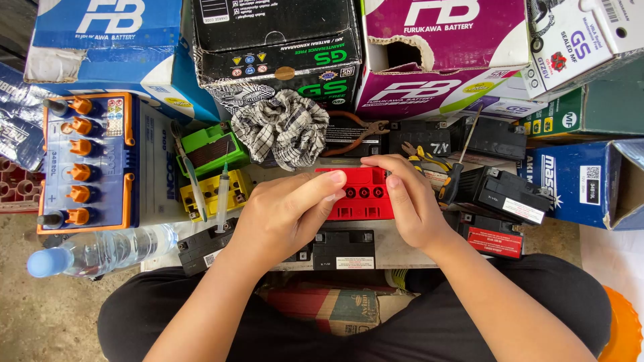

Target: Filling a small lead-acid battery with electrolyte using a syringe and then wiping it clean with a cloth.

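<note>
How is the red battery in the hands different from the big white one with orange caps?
The red battery is small, and both the left hand and right hand are on it; the white battery is much bigger and nobody touches it. The red battery shows open round holes on top; the white battery's holes wear orange caps. Both are boxy, seen from above.

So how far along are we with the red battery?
Done: its round filler ports sit exposed. In hand: left hand and right hand both grip the red battery. Left: the syringe and screwdriver lie untouched; fill state can't be told.
</note>
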